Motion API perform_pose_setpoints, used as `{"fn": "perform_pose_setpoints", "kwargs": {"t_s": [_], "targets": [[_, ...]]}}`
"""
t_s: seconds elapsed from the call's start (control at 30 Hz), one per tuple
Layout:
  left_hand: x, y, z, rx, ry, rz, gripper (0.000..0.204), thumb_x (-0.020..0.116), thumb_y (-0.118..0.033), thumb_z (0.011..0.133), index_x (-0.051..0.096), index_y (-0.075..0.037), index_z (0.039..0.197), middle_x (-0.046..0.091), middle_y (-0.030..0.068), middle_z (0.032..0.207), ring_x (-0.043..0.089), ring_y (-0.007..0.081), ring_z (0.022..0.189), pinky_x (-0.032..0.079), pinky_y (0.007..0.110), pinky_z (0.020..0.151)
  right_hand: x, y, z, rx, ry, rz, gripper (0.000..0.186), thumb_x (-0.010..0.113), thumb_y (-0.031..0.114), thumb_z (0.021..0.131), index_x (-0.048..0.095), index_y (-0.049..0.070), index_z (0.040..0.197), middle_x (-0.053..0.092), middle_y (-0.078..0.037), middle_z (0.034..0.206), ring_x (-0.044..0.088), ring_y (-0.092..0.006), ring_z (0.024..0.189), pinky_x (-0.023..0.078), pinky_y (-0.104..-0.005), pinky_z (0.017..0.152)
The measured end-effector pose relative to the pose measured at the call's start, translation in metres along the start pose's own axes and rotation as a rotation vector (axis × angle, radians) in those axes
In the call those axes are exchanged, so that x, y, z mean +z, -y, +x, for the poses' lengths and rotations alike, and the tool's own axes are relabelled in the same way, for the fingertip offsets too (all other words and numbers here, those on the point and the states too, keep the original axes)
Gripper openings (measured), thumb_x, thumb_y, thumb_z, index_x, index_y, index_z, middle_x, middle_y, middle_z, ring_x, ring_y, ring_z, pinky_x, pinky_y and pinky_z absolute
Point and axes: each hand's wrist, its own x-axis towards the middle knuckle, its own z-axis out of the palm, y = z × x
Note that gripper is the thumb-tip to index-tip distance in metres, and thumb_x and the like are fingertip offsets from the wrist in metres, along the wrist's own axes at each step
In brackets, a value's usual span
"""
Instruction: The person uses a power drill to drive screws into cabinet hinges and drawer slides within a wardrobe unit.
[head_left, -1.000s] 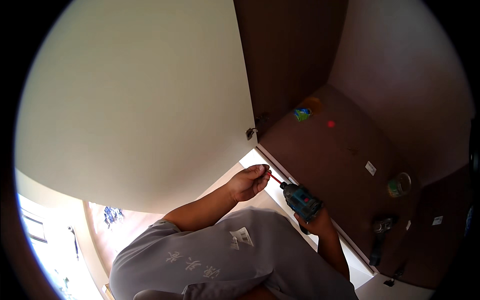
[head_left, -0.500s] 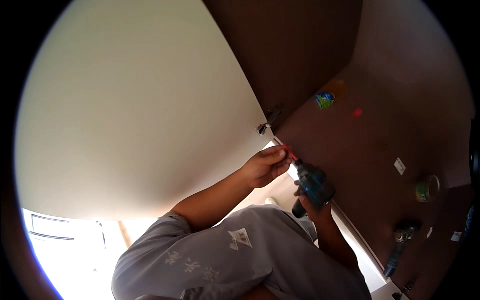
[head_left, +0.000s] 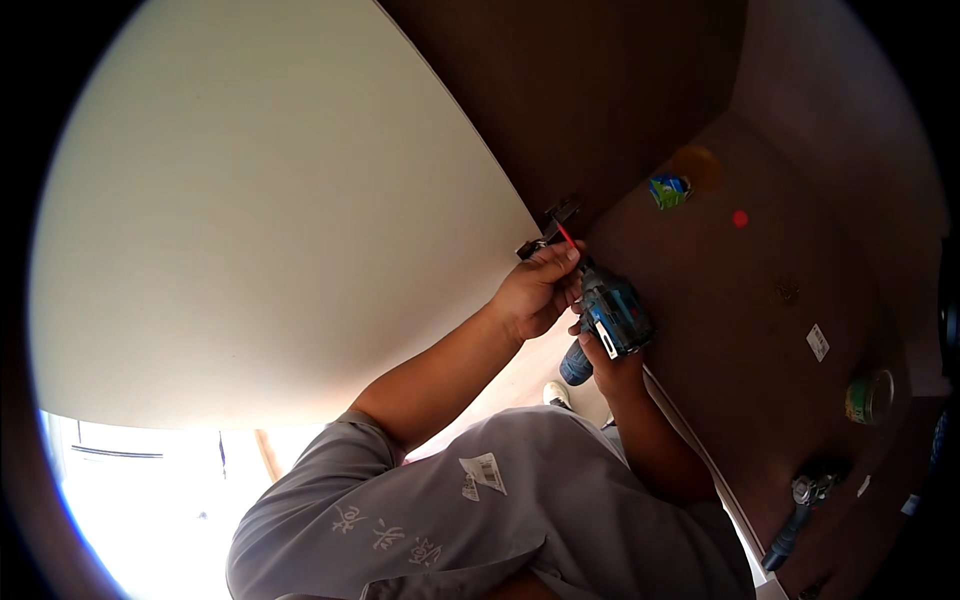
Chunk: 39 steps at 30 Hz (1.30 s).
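My right hand (head_left: 614,372) is wrapped around the grip of a blue-and-black cordless driver (head_left: 622,312), which points up toward the cabinet's side panel. A long red driver bit (head_left: 566,236) extends from its chuck. My left hand (head_left: 532,298) pinches that bit between thumb and fingers, just ahead of the chuck. The bit's tip reaches a dark metal hinge (head_left: 564,212) on the brown side panel; whether it sits in a screw I cannot tell. Beside my left fingertips, the hinge's other part (head_left: 530,248) is at the edge of the pale door (head_left: 290,220).
On the brown cabinet board (head_left: 720,320) lie a blue-green packet (head_left: 670,191), a red round spot (head_left: 740,218), small dark bits (head_left: 787,290), a white label (head_left: 817,343), a clear tub with a green label (head_left: 868,397) and a dark-handled tool with a metal head (head_left: 800,510).
Both hands and the driver have moved up and slightly left, bringing the red bit from below the hinge to the hinge on the side panel. The view has shifted slightly.
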Motion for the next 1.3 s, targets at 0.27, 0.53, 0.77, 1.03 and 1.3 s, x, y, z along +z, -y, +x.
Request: {"fn": "perform_pose_setpoints", "kwargs": {"t_s": [0.27,0.53,0.77,1.03,1.3], "targets": [[-0.007,0.003,0.005,0.005,-0.012,0.012,0.019,0.060,-0.020,0.103,0.060,-0.010,0.119,0.061,0.0039,0.075,0.061,0.0185,0.064,0.049,0.033,0.057,-0.002,-0.007,0.000,-0.008,-0.002,0.002,0.042,0.066,0.003,0.088,0.058,0.000,0.129,0.068,-0.011,0.117,0.070,-0.0174,0.093,0.056,-0.0337,0.082],[-0.005,0.001,0.001,0.003,0.008,-0.010,0.017,0.060,-0.019,0.104,0.059,-0.010,0.119,0.063,0.0037,0.082,0.061,0.0183,0.067,0.047,0.034,0.059,-0.004,-0.004,0.001,0.006,0.031,-0.030,0.046,0.061,0.001,0.087,0.056,0.001,0.132,0.066,-0.012,0.120,0.067,-0.0180,0.095,0.056,-0.0342,0.084],[-0.014,0.005,0.006,0.030,-0.015,-0.016,0.017,0.060,-0.018,0.103,0.059,-0.009,0.118,0.063,0.0028,0.092,0.062,0.0159,0.080,0.054,0.033,0.073,0.000,0.004,0.002,0.091,-0.012,-0.011,0.040,0.063,0.004,0.086,0.058,0.002,0.126,0.067,-0.009,0.108,0.065,-0.0159,0.087,0.055,-0.0326,0.078],[-0.043,0.024,-0.052,-0.114,-0.056,0.064,0.020,0.055,-0.024,0.105,0.062,-0.005,0.103,0.064,0.0037,0.093,0.062,0.0131,0.082,0.054,0.028,0.075,-0.007,0.016,0.006,-0.035,0.017,-0.355,0.023,0.065,0.002,0.085,0.062,0.002,0.108,0.065,-0.005,0.092,0.064,-0.0141,0.080,0.054,-0.0314,0.073],[-0.058,0.038,-0.092,-0.140,-0.145,0.046,0.020,0.056,-0.022,0.105,0.062,-0.005,0.112,0.067,0.0049,0.102,0.066,0.0143,0.090,0.056,0.029,0.082,-0.015,0.010,0.016,-0.022,0.065,-0.462,0.032,0.065,-0.005,0.086,0.063,0.001,0.117,0.069,-0.009,0.105,0.068,-0.0159,0.089,0.055,-0.0319,0.077]]}}
